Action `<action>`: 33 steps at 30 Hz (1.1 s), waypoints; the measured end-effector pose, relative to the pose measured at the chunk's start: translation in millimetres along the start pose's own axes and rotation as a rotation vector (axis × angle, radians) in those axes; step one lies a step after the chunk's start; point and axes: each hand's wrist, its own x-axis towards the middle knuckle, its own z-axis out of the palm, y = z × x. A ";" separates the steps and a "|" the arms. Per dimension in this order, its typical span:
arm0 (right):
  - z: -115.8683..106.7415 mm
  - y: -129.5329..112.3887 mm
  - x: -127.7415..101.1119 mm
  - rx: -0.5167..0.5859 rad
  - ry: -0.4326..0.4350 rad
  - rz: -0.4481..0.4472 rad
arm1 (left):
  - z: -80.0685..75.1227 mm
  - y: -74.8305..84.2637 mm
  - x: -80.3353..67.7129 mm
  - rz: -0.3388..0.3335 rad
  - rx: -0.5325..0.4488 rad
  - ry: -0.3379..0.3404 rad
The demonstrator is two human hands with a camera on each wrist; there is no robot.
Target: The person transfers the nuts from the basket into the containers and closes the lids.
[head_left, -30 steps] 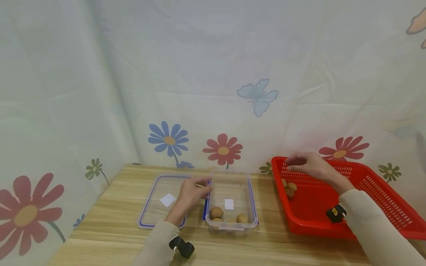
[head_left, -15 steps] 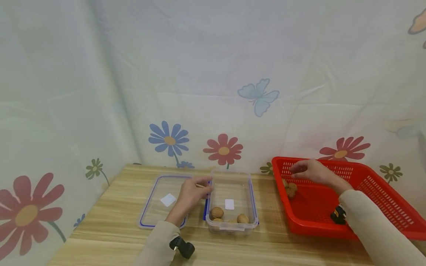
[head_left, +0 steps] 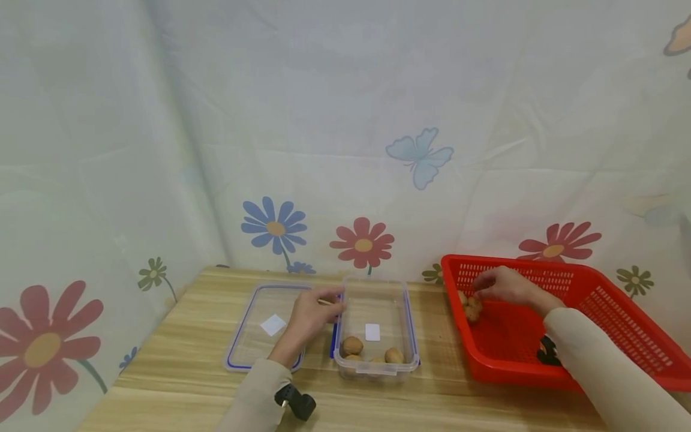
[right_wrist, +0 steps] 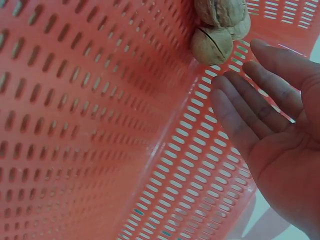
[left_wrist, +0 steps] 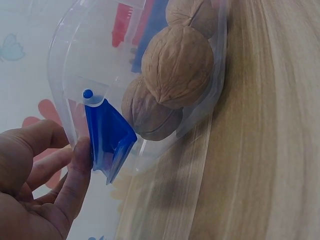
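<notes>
A clear plastic food container (head_left: pixel 406 318) with walnuts (head_left: pixel 352 345) inside stands mid-table. My left hand (head_left: pixel 315 311) holds its left rim; in the left wrist view the fingers (left_wrist: pixel 79 165) are at the wall beside a blue latch (left_wrist: pixel 107 135). To the right, my right hand (head_left: pixel 506 284) is inside a red basket (head_left: pixel 518 372), just beside a small pile of walnuts (head_left: pixel 472 309). Seen in the right wrist view, its fingers are extended below the walnuts (right_wrist: pixel 212 45), with a small gap and nothing held.
The container's clear lid (head_left: pixel 245 345) with a blue seal lies flat on the wooden table (head_left: pixel 178 360), left of the container. A flower-printed curtain (head_left: pixel 324 180) hangs behind the table. The basket's raised rim (head_left: pixel 459 327) surrounds the walnuts there.
My right hand has lowered into the red basket and come closer to the walnut pile. The left hand and container have stayed in place.
</notes>
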 end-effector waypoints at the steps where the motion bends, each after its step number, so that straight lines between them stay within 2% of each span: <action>1: 0.2 0.6 0.8 -0.001 -0.003 0.003 | -0.4 0.5 -0.2 0.000 0.000 -0.001; 8: 1.0 0.0 4.6 0.000 -0.039 0.030 | -3.2 1.5 0.0 0.003 0.015 -0.002; 15: 3.5 9.2 9.6 -0.018 -0.088 -0.035 | -3.0 -1.2 1.2 0.000 0.004 0.000; 21: 5.5 1.8 6.1 -0.010 -0.093 0.022 | -2.1 -3.1 2.2 0.007 -0.009 -0.002; 30: 3.8 8.1 5.6 -0.002 -0.137 0.012 | -1.0 -3.7 2.0 0.009 -0.003 -0.010; 33: 3.0 7.2 3.6 0.002 -0.119 0.043 | -0.2 -4.0 2.1 0.009 -0.004 -0.012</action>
